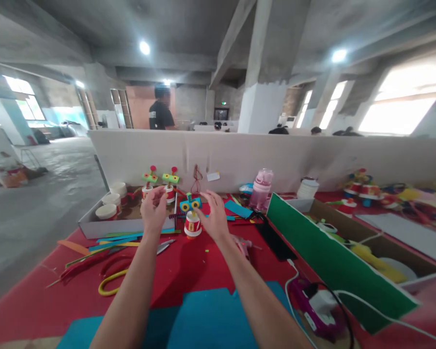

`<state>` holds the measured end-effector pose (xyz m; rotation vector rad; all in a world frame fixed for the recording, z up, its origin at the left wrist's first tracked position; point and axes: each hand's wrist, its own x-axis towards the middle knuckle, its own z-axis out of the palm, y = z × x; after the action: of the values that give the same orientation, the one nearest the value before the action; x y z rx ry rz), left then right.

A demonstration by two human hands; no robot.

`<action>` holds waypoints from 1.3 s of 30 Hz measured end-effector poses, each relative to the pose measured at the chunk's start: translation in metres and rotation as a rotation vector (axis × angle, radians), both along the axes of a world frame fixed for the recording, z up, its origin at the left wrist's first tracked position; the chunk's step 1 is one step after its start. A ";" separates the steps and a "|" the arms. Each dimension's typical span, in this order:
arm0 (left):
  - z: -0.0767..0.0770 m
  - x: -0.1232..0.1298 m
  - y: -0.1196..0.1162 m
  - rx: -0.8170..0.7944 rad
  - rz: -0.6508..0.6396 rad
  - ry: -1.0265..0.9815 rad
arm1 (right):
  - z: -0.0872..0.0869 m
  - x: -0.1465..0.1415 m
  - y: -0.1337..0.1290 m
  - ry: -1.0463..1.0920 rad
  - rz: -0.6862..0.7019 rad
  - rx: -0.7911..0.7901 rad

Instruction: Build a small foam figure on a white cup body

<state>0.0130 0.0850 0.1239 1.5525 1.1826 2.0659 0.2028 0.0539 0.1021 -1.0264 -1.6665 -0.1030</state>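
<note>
A small cup figure stands upright on the red tabletop between my hands: a red-and-white paper cup point(193, 227) topped by a blue head point(191, 205) with yellow ringed eyes. A dark coiled strip point(177, 214) sticks out from its left side. My left hand point(154, 208) is raised left of the figure, apart from it, fingers up and loosely bent. On the other side my right hand point(214, 213) is open, its thumb close to the blue head; whether they touch I cannot tell. Two similar figures with green heads point(170, 178) stand behind my left hand.
A shallow box point(87, 228) with white cups is at left. Yellow-handled scissors point(111, 283), paper strips and blue sheets point(210, 315) lie nearer. To the right are a glue gun point(242, 245), black phone point(276, 240), pink bottle point(261, 189), green-sided box point(334, 261) and purple power strip point(314, 315).
</note>
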 end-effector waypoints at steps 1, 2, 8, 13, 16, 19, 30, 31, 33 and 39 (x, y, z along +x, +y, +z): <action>-0.005 -0.002 0.004 -0.022 0.007 0.014 | 0.006 0.004 0.011 -0.100 0.018 -0.033; -0.010 -0.003 0.008 -0.042 0.008 0.019 | 0.010 0.006 0.021 -0.194 0.044 -0.070; -0.033 -0.007 0.029 -0.141 -0.165 0.102 | 0.007 0.013 0.051 -0.421 0.159 -0.214; -0.045 -0.004 0.033 -0.297 -0.305 0.291 | -0.007 0.014 0.050 -0.288 0.140 -0.196; -0.051 0.000 0.035 -0.283 -0.319 0.441 | -0.013 0.011 0.049 -0.217 0.081 -0.203; -0.057 0.005 0.037 -0.256 -0.292 0.624 | -0.017 0.008 0.049 -0.142 0.040 -0.219; -0.062 0.017 0.025 -0.301 -0.117 0.966 | -0.039 -0.001 0.051 0.051 0.010 -0.241; -0.062 0.016 0.024 -0.285 -0.119 0.972 | -0.041 -0.002 0.052 0.080 0.004 -0.244; -0.061 0.014 0.023 -0.264 -0.129 0.973 | -0.043 -0.002 0.052 0.141 -0.010 -0.263; -0.057 0.011 0.022 -0.241 -0.194 0.996 | -0.045 -0.001 0.049 0.261 0.023 -0.376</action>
<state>0.0242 0.1068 0.0668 2.5126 1.3911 0.9220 0.2021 0.1028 0.0568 -1.2411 -1.4862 0.3580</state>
